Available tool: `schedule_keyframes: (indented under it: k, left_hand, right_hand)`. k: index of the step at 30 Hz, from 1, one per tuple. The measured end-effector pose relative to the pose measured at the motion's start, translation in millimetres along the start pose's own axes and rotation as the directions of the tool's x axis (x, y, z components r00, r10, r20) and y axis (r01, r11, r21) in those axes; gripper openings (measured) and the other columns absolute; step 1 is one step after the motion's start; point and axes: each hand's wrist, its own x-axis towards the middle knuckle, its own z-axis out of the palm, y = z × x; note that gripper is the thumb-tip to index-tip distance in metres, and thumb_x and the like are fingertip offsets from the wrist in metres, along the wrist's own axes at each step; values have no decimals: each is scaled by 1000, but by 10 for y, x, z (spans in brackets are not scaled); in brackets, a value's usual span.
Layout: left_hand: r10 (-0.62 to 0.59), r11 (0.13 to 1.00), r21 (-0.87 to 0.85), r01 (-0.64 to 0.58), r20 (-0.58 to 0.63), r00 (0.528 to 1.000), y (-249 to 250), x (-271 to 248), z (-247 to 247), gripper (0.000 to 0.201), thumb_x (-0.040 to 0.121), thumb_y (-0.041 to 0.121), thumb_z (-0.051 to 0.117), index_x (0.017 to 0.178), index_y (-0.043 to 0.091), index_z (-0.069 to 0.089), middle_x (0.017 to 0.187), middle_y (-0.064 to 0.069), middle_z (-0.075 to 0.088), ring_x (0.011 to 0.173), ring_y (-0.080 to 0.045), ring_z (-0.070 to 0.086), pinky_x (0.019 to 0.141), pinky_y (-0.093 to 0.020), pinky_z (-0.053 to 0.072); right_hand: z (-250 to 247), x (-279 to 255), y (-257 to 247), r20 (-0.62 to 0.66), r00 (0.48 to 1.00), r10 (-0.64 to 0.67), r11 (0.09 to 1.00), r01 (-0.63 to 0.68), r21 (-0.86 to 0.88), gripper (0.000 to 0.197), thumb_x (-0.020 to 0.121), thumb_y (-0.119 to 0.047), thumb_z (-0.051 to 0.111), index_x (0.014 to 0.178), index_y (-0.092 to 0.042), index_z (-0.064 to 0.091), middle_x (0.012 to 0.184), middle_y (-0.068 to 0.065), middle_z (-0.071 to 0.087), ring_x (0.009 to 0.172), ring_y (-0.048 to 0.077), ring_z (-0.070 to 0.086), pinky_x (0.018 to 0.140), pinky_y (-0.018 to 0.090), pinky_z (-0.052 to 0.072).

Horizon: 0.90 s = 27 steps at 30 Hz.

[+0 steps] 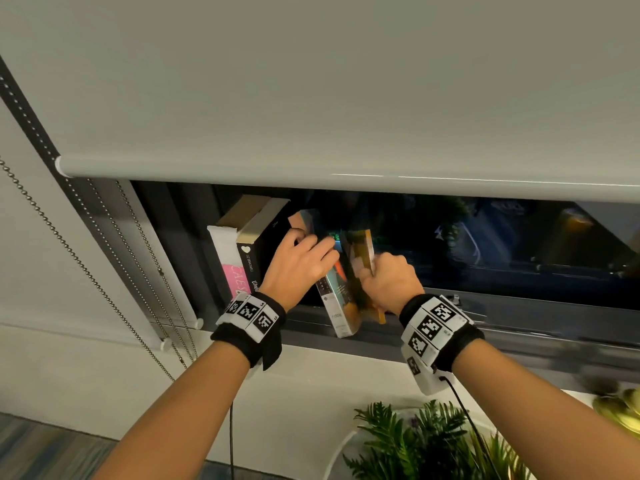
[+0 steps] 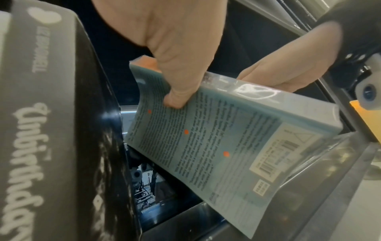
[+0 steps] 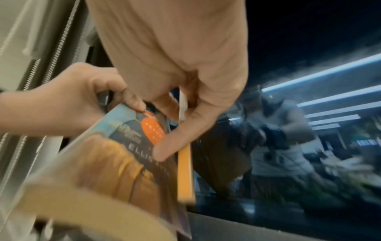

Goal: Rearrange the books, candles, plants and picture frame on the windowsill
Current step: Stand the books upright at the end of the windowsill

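Note:
Several books stand at the left end of the dark windowsill [image 1: 519,327]. A white and pink book [image 1: 225,261] and a black book [image 1: 251,261] lean against the window frame. My left hand [image 1: 311,245] grips the top of a teal paperback [image 1: 334,301], which tilts to the right; its thumb [image 2: 179,93] presses the back cover [image 2: 216,138]. Just to the right, my right hand [image 1: 372,271] pinches a thin orange-spined book [image 1: 363,251] that stands against the teal one. In the right wrist view that hand's thumb [image 3: 171,150] lies over the orange spine [image 3: 185,171].
A roller blind [image 1: 346,98] hangs low over the window, with bead chains [image 1: 104,271] at the left. A green plant [image 1: 433,441] stands below my right arm. Something yellow [image 1: 620,410] lies at the right edge. The sill stretches on to the right of the books.

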Motion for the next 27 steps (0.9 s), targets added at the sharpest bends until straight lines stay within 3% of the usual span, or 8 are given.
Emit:
schedule_keyframes:
  k: [4,8,11,13,15,21,23,27]
  left_hand:
    - [-61,998,6,61,-11,998,9,-50,11,11,77,10,60,86,16,63,92,-3,64,73,-22,58,71,-36,43]
    - [-81,997,3,82,-79,994,16,-12,15,18,84,4,50,93,15,62,91,-3,64,73,-24,59,70,-38,47]
    - [-45,998,36,48,-77,996,-6,-19,15,17,80,4,58,92,15,61,93,-3,64,76,-24,59,71,-38,47]
    - [-34,998,58,37,-62,998,-17,-12,5,16,78,4,59,88,16,64,92,-2,65,76,-23,60,70,-37,47]
    - [-28,997,67,33,-60,998,-8,7,2,17,79,4,56,85,17,65,90,-1,65,75,-22,59,70,-37,47]
    - [3,998,61,5,-121,993,74,37,41,17,84,3,55,84,17,65,90,0,66,75,-21,58,71,-37,44]
    - [-56,998,-8,56,-107,993,94,37,29,19,79,7,66,94,18,67,104,0,67,85,-22,59,78,-40,45]
    - [-252,941,-219,258,55,966,47,168,-73,52,63,4,78,110,19,65,135,-3,55,99,-29,58,82,-46,52]
  right_hand:
    - [38,-93,10,-104,982,-159,973,173,152,20,89,-30,50,98,-14,56,86,9,66,76,27,66,71,41,58]
    - [42,-160,-94,42,948,-316,946,311,86,13,84,-31,55,91,-20,57,75,-2,62,61,12,58,52,17,42]
    - [86,-141,-53,96,925,-367,927,355,123,18,84,-37,57,73,-26,47,75,-4,54,64,14,53,55,20,37]
    - [144,-134,-52,135,918,-373,927,363,94,25,81,-50,60,85,-29,48,85,-7,52,73,11,53,60,20,41]
    - [210,-119,-79,121,933,-340,940,340,23,51,74,-62,63,105,-24,49,96,-6,55,83,12,57,69,26,49]
    - [339,-73,-110,89,977,-192,979,184,87,54,70,-44,75,109,-19,47,98,-3,63,84,14,62,67,23,48]
    - [409,-76,-74,62,987,-146,980,136,148,54,72,-37,75,114,-18,47,101,-1,64,87,15,63,68,22,46]
    - [410,-49,-5,14,993,-116,976,112,189,53,77,-32,73,121,-18,48,105,2,67,93,19,64,72,22,44]
